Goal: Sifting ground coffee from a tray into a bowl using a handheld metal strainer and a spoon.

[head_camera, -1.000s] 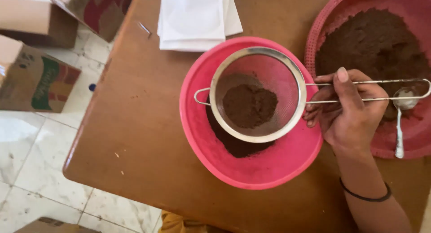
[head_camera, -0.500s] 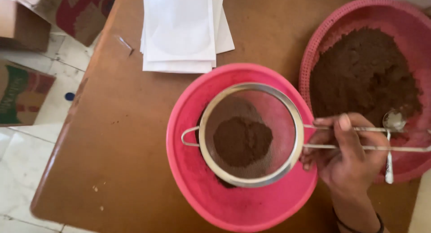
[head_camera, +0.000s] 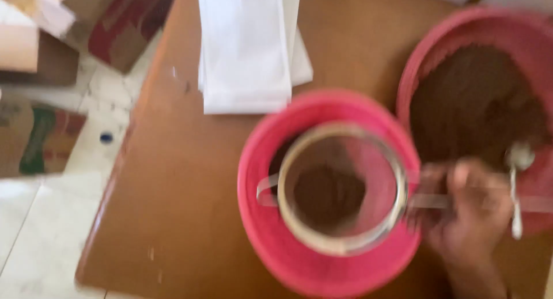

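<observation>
Frame heavily motion-blurred. Right hand [head_camera: 472, 209], lower right of frame, fingers clamped around wire handle of round metal sieve [head_camera: 341, 188]. Sieve sits over the pink bowl [head_camera: 271, 230] at lower centre, with a heap of brown powder [head_camera: 328, 196] inside the mesh. Second pink bowl [head_camera: 420, 74] at upper right holds more brown powder, with a spoon [head_camera: 517, 178] at its lower edge. White paper stack [head_camera: 247, 45] top centre on brown table [head_camera: 173, 207].
</observation>
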